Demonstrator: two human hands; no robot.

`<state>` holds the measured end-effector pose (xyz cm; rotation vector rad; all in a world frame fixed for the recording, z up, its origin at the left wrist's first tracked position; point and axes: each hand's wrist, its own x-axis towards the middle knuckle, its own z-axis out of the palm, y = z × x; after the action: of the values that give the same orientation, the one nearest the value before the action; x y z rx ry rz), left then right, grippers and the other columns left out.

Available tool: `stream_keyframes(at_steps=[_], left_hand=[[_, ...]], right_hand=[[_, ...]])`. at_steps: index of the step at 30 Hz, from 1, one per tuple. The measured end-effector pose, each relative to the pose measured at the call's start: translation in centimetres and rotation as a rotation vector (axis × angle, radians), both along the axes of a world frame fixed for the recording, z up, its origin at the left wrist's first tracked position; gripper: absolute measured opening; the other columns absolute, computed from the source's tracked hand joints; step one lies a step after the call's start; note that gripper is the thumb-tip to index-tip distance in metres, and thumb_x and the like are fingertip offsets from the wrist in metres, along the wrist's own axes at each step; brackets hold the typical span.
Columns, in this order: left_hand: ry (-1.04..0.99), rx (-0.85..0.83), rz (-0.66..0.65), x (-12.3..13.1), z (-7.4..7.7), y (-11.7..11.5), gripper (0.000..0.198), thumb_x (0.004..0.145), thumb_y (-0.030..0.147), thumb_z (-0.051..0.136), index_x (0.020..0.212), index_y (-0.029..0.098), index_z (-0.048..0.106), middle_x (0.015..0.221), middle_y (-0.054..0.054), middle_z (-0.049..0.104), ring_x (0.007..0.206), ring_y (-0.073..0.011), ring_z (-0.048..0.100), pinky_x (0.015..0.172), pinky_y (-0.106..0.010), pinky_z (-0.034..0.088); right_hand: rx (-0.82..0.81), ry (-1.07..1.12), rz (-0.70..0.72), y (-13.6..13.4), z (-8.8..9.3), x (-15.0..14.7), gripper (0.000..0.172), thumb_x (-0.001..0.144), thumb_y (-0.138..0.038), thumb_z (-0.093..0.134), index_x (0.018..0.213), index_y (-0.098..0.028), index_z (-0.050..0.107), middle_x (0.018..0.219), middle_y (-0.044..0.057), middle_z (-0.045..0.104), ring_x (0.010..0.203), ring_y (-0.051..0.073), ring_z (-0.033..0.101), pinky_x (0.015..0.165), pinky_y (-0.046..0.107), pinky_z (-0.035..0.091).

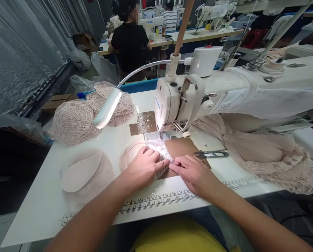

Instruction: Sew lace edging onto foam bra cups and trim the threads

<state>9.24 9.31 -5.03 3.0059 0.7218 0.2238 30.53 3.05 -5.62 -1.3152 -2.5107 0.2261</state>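
My left hand [144, 164] lies curled on a pale lace piece [159, 147] that runs under the needle of a white sewing machine [172, 101]. Its fingers press the lace against a padded cup [131, 154] on the table. My right hand [194, 171] rests beside it, fingers together and pinching the lace edge over a brown plate [181, 147]. The two hands' fingertips nearly touch. A bright lamp [108, 108] on a flexible neck lights the spot.
Thread snips [211, 153] lie just right of my right hand. Padded cups [83, 171] sit at the left, a lace pile [77, 119] behind them, more lace fabric [277, 157] at the right. A ruler strip [156, 201] edges the table. A person in black [130, 45] sits ahead.
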Motion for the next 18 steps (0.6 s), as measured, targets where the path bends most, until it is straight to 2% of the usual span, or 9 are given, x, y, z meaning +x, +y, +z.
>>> stream_keyframes(at_steps=[5,18], left_hand=[[0.056,0.036,0.026,0.14,0.00,-0.12,0.038,0.084,0.016,0.046,0.121,0.024,0.053,0.084,-0.005,0.057,0.076,-0.0196,0.046,0.082,-0.041,0.033],[0.054,0.052,0.051,0.48,0.06,-0.40,0.034,0.085,0.014,0.044,0.116,0.020,0.056,0.081,-0.005,0.055,0.076,-0.0192,0.046,0.083,-0.041,0.034]], right_hand=[[0.002,0.023,-0.004,-0.02,-0.10,0.06,0.035,0.084,-0.005,0.038,0.106,-0.018,0.061,0.088,0.006,0.058,0.077,0.018,0.044,0.069,0.030,0.033],[0.010,0.070,-0.010,-0.03,-0.21,0.26,0.033,0.084,-0.006,0.040,0.105,-0.019,0.062,0.088,0.006,0.059,0.078,0.017,0.046,0.070,0.030,0.036]])
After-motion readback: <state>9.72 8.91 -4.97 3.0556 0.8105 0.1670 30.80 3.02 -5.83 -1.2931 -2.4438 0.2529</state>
